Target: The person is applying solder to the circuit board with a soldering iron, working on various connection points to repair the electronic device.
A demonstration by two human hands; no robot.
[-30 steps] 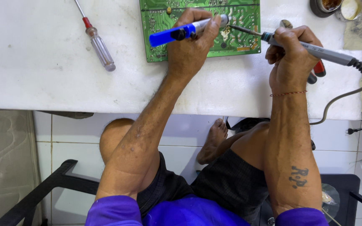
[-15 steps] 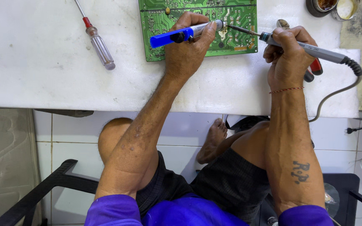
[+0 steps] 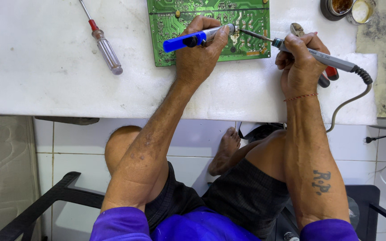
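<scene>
A green circuit board (image 3: 175, 20) lies on the white worktop (image 3: 45, 80). My left hand (image 3: 197, 60) grips a blue and grey desoldering pump (image 3: 193, 39), its nozzle resting on the board. My right hand (image 3: 301, 64) holds a grey soldering iron (image 3: 331, 60), whose thin metal tip meets the pump nozzle on the board. The iron's cable (image 3: 349, 105) loops off the table edge to the right.
A screwdriver (image 3: 106, 47) with a clear handle and red collar lies left of the board. Red-handled pliers (image 3: 329, 73) sit under my right hand. Two small round tins (image 3: 345, 6) stand at the far right. A stained grey cloth (image 3: 380, 49) lies at the right edge.
Both hands stay on the board with the same tools; the view shifted slightly and the iron tip sits against the pump nozzle as before.
</scene>
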